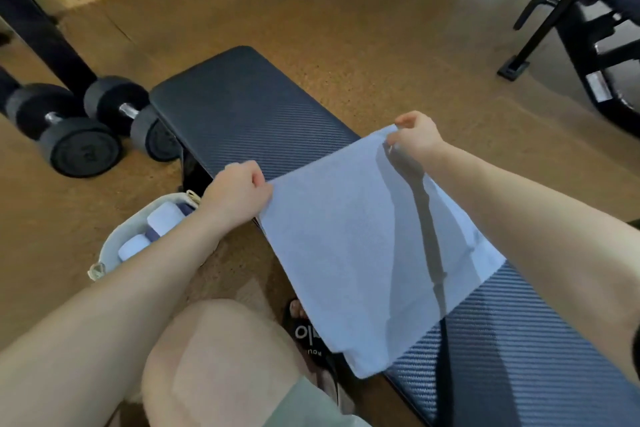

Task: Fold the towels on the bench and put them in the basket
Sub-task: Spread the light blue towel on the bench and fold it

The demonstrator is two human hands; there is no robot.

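Floor: brown gym floor [346, 28], worn and a bit shiny toward the far right.
Bench: dark padded bench [242, 107] w/ ribbed cover, runs from centre to lower right.
Towel: pale blue towel [363, 246], held up by its two top corners, stretched flat between the hands; lower part drapes over the bench's near edge, bottom end hangs past it.
Left hand: left hand [239, 191] fingers curled tight, gripping the towel's left top corner.
Right hand: right hand [419, 139] thumb and fingers pinching the right top corner, held higher and farther out than the left.
Basket: light basket [114, 246] on the floor left of the bench, under the left forearm; folded towels [162, 218] inside, pale blue, w/ a darker one between.
Dumbbells: two black dumbbells [86, 121] on the floor at left, next to the bench end.
Other: black sandal [308, 333] on a foot beside the bench; black machine frame [571, 28] top right.
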